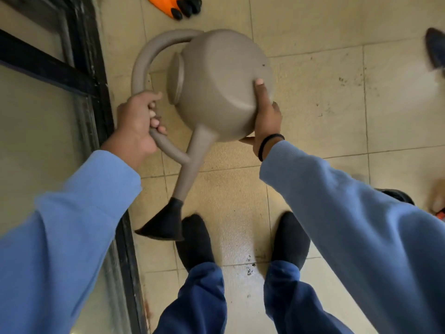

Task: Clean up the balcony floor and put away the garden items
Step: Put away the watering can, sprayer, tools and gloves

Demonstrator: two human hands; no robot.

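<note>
At left of centre, the left hand (137, 121) curls its fingers round the handle (144, 66) of the can (216, 88), arm reaching up from the lower left. The can hangs mid-frame above the floor (325, 92), tipped over, its spout (190, 169) running down toward the feet, black rose (163, 225) lowest. The right hand (266, 116) presses the can's base, thumb straight along it, other fingers hidden behind.

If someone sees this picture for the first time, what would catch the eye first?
The grey-brown watering can at centre, held tipped above the tiled floor with its black rose pointing down by the feet. The left hand grips its loop handle; the right hand supports the body. An orange-and-black glove lies at the top edge.
</note>
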